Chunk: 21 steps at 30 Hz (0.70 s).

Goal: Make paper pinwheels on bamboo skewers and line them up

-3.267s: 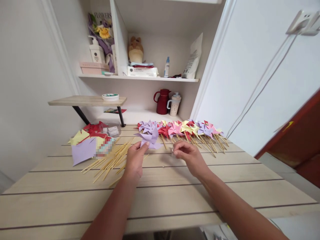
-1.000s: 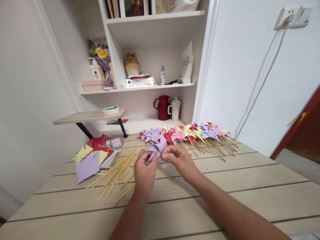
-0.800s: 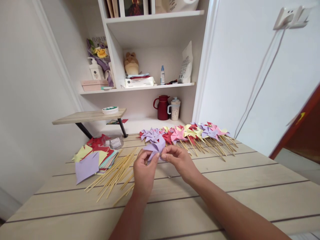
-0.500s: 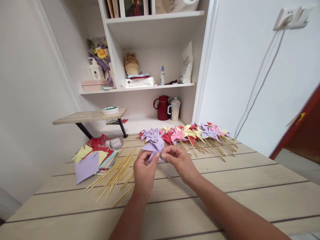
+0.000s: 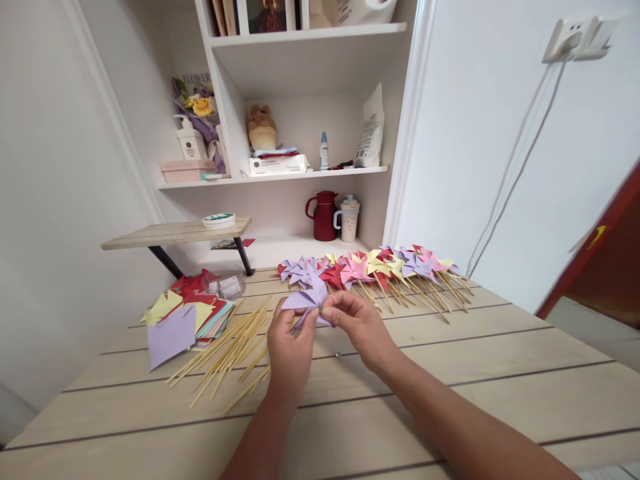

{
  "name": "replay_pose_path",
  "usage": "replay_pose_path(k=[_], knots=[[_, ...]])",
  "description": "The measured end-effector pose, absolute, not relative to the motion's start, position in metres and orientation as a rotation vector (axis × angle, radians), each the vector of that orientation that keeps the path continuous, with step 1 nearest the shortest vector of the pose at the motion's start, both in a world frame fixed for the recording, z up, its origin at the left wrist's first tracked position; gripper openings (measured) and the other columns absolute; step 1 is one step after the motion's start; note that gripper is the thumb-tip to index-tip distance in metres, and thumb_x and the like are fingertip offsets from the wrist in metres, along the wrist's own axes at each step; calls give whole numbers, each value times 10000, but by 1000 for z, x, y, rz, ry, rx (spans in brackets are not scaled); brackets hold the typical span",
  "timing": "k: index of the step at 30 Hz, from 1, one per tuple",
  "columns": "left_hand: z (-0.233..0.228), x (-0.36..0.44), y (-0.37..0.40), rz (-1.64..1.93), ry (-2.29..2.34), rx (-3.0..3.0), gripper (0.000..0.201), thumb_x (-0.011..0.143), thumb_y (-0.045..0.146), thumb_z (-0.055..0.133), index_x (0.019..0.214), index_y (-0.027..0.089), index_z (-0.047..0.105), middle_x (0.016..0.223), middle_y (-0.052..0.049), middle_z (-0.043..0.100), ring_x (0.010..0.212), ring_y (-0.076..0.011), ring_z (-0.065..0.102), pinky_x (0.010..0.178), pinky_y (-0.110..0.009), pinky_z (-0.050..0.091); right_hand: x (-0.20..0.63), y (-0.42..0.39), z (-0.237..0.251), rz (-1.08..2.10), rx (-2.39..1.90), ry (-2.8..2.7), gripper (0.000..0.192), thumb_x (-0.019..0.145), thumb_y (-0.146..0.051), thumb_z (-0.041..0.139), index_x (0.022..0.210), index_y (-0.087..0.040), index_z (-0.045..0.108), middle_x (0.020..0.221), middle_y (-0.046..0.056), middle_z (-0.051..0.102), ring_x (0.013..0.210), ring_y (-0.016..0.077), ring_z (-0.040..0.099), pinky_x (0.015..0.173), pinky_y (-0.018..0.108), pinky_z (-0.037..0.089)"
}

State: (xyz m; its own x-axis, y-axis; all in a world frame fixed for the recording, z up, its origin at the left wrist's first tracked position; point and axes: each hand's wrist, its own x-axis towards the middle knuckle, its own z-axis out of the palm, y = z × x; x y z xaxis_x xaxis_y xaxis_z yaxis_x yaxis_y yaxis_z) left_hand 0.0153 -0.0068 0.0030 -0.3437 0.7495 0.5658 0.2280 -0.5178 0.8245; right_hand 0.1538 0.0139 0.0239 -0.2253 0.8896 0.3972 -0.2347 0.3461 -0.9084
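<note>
A purple paper pinwheel (image 5: 305, 298) is held up between both hands, above the wooden table. My left hand (image 5: 290, 343) is closed on its lower left side, thumb near the centre. From the right, my right hand (image 5: 357, 327) pinches the pinwheel at its middle; any small part under the fingertips is too hidden to tell. A tiny shiny piece (image 5: 338, 355) lies on the table below the hands. Left of my left hand are loose wooden sticks (image 5: 235, 347). Behind the hands lie finished pinwheels (image 5: 355, 268) on sticks, in purple, red, pink and yellow.
Coloured paper sheets (image 5: 173, 337) are stacked at the left, beside a clear plastic box (image 5: 230, 287). A small raised shelf (image 5: 175, 232) on black legs stands behind them. Farther back, a red jug (image 5: 325, 217) and a cup (image 5: 349, 220) stand in the white shelving.
The purple pinwheel has turned slightly in my fingers, its left blade now spread flatter. Both hands stay in nearly the same place.
</note>
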Motion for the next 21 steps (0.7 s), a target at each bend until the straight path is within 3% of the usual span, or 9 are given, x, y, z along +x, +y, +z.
replay_pose_path(k=[13, 16, 21], knots=[[9, 16, -9, 2008, 1309, 1614, 75, 819, 273, 712, 822, 203, 739, 883, -53, 715, 833, -198, 670, 800, -320, 524, 147, 14, 22, 1184, -646, -1287, 222, 719, -333, 809, 760, -204, 634, 694, -23, 627, 655, 133, 529, 643, 272, 413], [10, 16, -9, 2040, 1317, 1648, 52, 812, 253, 715, 804, 211, 743, 866, -46, 714, 822, -196, 668, 789, -314, 525, 146, 13, 22, 1218, -634, -1243, 296, 721, -307, 820, 940, -228, 637, 660, -44, 637, 628, 131, 537, 655, 278, 416], [9, 14, -7, 2033, 1301, 1679, 71, 830, 241, 699, 855, 221, 762, 901, -48, 723, 857, -203, 671, 810, -321, 526, 145, 14, 23, 1286, -601, -1191, 633, 705, -267, 831, 1288, -241, 585, 691, -46, 673, 648, 139, 575, 705, 300, 444]])
